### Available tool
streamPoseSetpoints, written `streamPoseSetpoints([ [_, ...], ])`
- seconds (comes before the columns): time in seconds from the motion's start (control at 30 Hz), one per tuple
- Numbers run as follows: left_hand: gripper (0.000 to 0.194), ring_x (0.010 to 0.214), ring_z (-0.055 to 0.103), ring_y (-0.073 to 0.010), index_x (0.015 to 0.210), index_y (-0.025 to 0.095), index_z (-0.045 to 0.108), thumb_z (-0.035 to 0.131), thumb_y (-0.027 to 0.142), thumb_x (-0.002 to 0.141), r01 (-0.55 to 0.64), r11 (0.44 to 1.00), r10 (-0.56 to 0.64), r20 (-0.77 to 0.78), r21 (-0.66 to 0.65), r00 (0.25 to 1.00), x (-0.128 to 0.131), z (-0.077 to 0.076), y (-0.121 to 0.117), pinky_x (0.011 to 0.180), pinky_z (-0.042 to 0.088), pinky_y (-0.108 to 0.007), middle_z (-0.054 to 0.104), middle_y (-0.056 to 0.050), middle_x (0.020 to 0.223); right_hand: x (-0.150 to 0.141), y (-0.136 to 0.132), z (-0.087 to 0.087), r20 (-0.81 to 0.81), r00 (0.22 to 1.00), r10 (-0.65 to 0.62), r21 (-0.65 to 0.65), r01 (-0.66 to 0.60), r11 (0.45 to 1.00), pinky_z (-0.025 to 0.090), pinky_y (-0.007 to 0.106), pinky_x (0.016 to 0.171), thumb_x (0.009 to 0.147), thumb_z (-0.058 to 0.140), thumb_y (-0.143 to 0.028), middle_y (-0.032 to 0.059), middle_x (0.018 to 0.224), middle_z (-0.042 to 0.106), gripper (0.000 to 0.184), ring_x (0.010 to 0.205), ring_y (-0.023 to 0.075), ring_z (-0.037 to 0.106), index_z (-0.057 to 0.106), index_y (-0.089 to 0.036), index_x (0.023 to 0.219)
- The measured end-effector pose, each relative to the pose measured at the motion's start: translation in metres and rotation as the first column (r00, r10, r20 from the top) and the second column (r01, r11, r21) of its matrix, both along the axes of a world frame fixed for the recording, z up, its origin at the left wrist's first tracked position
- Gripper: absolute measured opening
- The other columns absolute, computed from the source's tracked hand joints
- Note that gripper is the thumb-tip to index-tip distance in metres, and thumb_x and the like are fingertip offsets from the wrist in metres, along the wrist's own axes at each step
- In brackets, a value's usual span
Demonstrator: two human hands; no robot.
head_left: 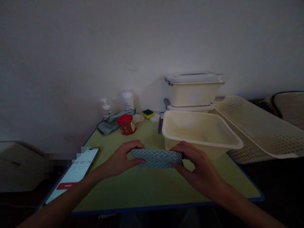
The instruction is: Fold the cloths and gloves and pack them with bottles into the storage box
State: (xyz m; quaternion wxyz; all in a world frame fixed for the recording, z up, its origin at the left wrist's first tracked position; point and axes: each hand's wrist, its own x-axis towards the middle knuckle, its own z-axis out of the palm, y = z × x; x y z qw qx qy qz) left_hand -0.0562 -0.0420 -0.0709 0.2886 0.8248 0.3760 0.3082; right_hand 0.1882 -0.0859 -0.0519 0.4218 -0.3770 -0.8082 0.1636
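A folded blue-grey textured cloth (154,159) with a dark checked patch at its right end is held level above the table. My left hand (123,158) pinches its left end between thumb and fingers. At the right end, my right hand (194,163) grips it the same way, thumb in front. Just behind my right hand stands an open cream bin (201,142) with a grey handle on its left side. Its visible inside shows no contents.
Lidded cream boxes (197,91) are stacked behind the bin; a perforated basket (256,126) leans at right. Toward the back left are a red canister (126,124), a crumpled cloth (108,126), a pump bottle (106,109), a white bottle (128,101) and a sponge (148,113). A phone (76,172) lies left.
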Motion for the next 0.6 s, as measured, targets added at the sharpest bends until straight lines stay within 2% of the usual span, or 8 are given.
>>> streamPoseSetpoints([
  [0.1, 0.008, 0.074, 0.056, -0.0133, 0.083, 0.017, 0.057, 0.059, 0.023, 0.078, 0.068, 0.981, -0.069, -0.005, 0.179, 0.998, 0.016, 0.030, 0.011, 0.067, 0.045, -0.025, 0.060, -0.001, 0.079, 0.021, 0.001, 0.027, -0.014, 1.000, -0.003, -0.026, 0.002, 1.000, 0.051, 0.024, 0.062, 0.077, 0.058, -0.013, 0.0028, 0.079, 0.060, 0.012, 0.071, 0.0133, 0.059, 0.058, -0.020, 0.087],
  [0.23, 0.007, 0.073, 0.056, -0.0118, 0.084, 0.016, 0.056, 0.052, 0.015, 0.079, 0.186, 0.907, -0.155, -0.112, 0.378, 0.982, 0.044, 0.068, 0.035, 0.068, 0.044, -0.024, 0.060, -0.001, 0.081, 0.048, 0.010, 0.053, -0.075, 0.997, -0.010, 0.023, 0.012, 1.000, 0.053, 0.026, 0.068, 0.074, 0.060, -0.014, 0.0010, 0.082, 0.059, 0.020, 0.076, 0.0143, 0.060, 0.053, -0.024, 0.090],
  [0.33, 0.009, 0.072, 0.055, -0.0122, 0.083, 0.016, 0.055, 0.048, 0.014, 0.078, 0.276, 0.828, -0.169, -0.252, 0.489, 0.953, 0.069, 0.091, 0.060, 0.067, 0.042, -0.024, 0.060, 0.000, 0.079, 0.068, 0.018, 0.070, 0.058, 0.998, -0.015, 0.129, 0.008, 0.992, 0.052, 0.027, 0.069, 0.074, 0.060, -0.014, 0.0014, 0.083, 0.061, 0.017, 0.078, 0.0156, 0.061, 0.052, -0.024, 0.085],
  [0.4, 0.011, 0.073, 0.055, -0.0132, 0.082, 0.016, 0.054, 0.046, 0.010, 0.078, 0.396, 0.746, -0.196, -0.392, 0.536, 0.899, 0.087, 0.101, 0.077, 0.067, 0.042, -0.025, 0.060, -0.002, 0.079, 0.080, 0.025, 0.079, 0.223, 0.975, -0.017, 0.186, -0.025, 0.982, 0.050, 0.026, 0.067, 0.074, 0.058, -0.013, 0.0017, 0.083, 0.062, 0.014, 0.076, 0.0151, 0.061, 0.054, -0.023, 0.083],
  [0.47, 0.015, 0.074, 0.055, -0.0144, 0.081, 0.015, 0.055, 0.044, 0.005, 0.078, 0.535, 0.621, -0.199, -0.545, 0.573, 0.815, 0.104, 0.105, 0.093, 0.067, 0.041, -0.026, 0.061, -0.004, 0.081, 0.090, 0.032, 0.085, 0.358, 0.934, 0.008, 0.195, -0.083, 0.977, 0.048, 0.023, 0.063, 0.075, 0.056, -0.010, 0.0015, 0.082, 0.061, 0.013, 0.073, 0.0135, 0.059, 0.054, -0.021, 0.081],
  [0.53, 0.016, 0.075, 0.055, -0.0158, 0.080, 0.015, 0.056, 0.044, 0.004, 0.080, 0.637, 0.496, -0.152, -0.663, 0.591, 0.733, 0.120, 0.102, 0.108, 0.066, 0.040, -0.027, 0.061, -0.006, 0.084, 0.097, 0.042, 0.084, 0.453, 0.890, 0.043, 0.171, -0.134, 0.976, 0.045, 0.022, 0.060, 0.074, 0.054, -0.007, 0.0013, 0.079, 0.059, 0.014, 0.070, 0.0123, 0.056, 0.054, -0.020, 0.080],
  [0.6, 0.016, 0.077, 0.054, -0.0170, 0.079, 0.015, 0.057, 0.044, 0.008, 0.085, 0.701, 0.411, -0.100, -0.736, 0.583, 0.670, 0.134, 0.094, 0.120, 0.064, 0.039, -0.028, 0.061, -0.007, 0.084, 0.100, 0.052, 0.080, 0.544, 0.836, 0.067, 0.124, -0.159, 0.980, 0.042, 0.023, 0.058, 0.072, 0.053, -0.004, 0.0014, 0.077, 0.057, 0.016, 0.069, 0.0122, 0.054, 0.053, -0.018, 0.077],
])
